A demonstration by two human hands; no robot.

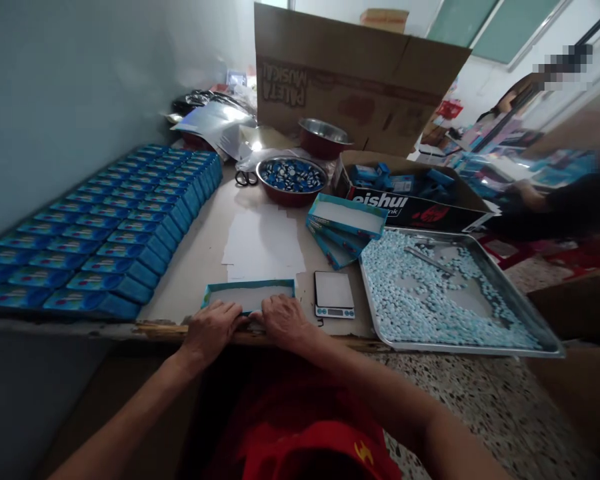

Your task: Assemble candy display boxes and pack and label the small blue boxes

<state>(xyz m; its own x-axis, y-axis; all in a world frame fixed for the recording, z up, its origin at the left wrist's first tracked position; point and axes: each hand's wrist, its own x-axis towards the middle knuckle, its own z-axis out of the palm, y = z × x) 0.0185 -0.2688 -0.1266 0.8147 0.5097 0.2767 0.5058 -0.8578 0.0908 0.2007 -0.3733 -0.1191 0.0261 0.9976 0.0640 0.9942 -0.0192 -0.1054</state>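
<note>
An open teal box tray with a white inside lies at the table's near edge. My left hand and my right hand both rest on its near rim, fingers curled over the edge and pressed against it. Just right of my right hand sits a small digital scale. Further right a metal tray holds a spread of many pale blue tablets.
Rows of closed blue boxes cover the table's left side. A red bowl of blue-wrapped pieces, scissors, stacked open teal trays, a black carton and a big cardboard box stand behind. Another person's arm is at the right.
</note>
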